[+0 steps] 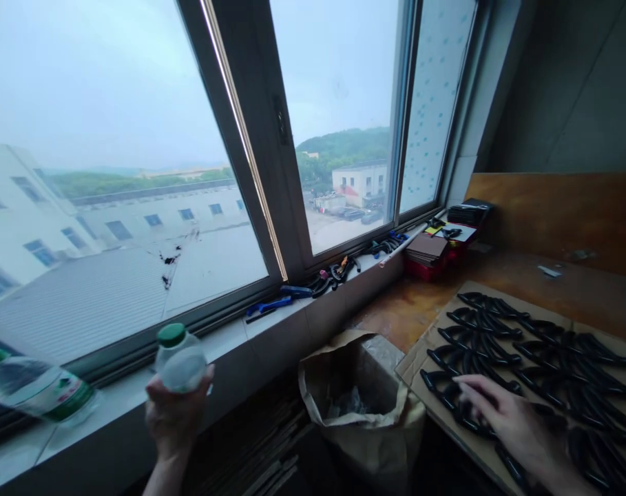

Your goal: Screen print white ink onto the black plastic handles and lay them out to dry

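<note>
Above the window sill at the lower left, my left hand (175, 417) is wrapped round a small clear plastic bottle (181, 362) with a green cap. The bottle stands nearly upright in the grip. On the right, my right hand (503, 413) hovers over or rests on black curved handle-like pieces (472, 351); whether it touches them I cannot tell. Its fingers are loosely stretched and slightly bent, with nothing visible in them. These black pieces lie in rows on a cardboard sheet (410, 362).
A larger green-capped bottle (38, 386) is on the sill at far left. Blue and black tools (271, 305) line the window sill (230, 339). Between my hands stands an open paper bag (369, 437). A red box (423, 265) with stacked brown sheets sits on the bench behind.
</note>
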Demonstrator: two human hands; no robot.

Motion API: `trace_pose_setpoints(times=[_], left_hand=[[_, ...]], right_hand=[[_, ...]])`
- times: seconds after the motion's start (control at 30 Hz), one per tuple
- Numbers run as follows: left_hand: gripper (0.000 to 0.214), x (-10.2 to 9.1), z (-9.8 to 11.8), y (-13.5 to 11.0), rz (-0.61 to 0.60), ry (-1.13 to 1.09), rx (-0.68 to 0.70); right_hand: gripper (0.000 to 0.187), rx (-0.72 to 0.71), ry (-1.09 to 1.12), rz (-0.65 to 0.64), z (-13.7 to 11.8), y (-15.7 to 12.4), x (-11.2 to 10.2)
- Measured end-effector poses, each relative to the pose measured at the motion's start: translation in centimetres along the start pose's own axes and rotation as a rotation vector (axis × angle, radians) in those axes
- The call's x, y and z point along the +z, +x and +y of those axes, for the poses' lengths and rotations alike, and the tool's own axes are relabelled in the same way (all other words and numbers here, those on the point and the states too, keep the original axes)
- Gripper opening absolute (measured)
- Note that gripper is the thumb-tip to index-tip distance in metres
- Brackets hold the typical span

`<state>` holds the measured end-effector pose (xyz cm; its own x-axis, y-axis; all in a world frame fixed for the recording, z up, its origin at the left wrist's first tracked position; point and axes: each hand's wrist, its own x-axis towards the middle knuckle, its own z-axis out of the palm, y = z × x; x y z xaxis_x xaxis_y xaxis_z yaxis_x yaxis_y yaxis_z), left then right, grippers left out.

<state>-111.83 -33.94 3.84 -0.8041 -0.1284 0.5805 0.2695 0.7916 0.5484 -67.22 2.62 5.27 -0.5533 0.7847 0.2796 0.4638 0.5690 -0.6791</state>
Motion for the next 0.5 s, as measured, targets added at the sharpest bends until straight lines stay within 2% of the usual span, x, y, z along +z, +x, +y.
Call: trace_pose_setpoints(times=[0.07,0.13,0.2,0.27,0.33,0.43,0.5], left_hand=[[0.074,-1.0,4.0,-7.1,-0.177,-0.083,0.133],[0.059,-1.9,8.1,-14.2,-0.31,-0.258,0.331],[0.061,-2.5,11.6,-20.3,-0.403,-0.418,0.518],[0.069,-3.1,14.4,-24.9,-0.457,-0.48,0.593],[0.074,-3.7,16.5,-28.1,-0.492,-0.484,0.593],[0.072,-5.1,19.0,-30.6,-0.53,-0.527,0.606],[0.068,-6.4,20.6,-31.4,-0.606,-0.587,0.633]], right_hand=[[0.047,-0.178,0.074,-0.124,-5.8,0.6,0.9],[0.053,-0.343,0.055,-0.094,-10.5,0.6,1.0],[0.06,-0.487,-0.037,-0.058,-13.1,0.1,0.2],[0.061,-0.562,-0.16,-0.035,-13.5,-0.8,-1.3],[0.057,-0.557,-0.276,-0.014,-12.6,-1.8,-3.2],[0.05,-0.469,-0.382,0.03,-10.3,-3.2,-6.0],[0.047,-0.433,-0.385,0.04,-9.0,-3.9,-7.5]])
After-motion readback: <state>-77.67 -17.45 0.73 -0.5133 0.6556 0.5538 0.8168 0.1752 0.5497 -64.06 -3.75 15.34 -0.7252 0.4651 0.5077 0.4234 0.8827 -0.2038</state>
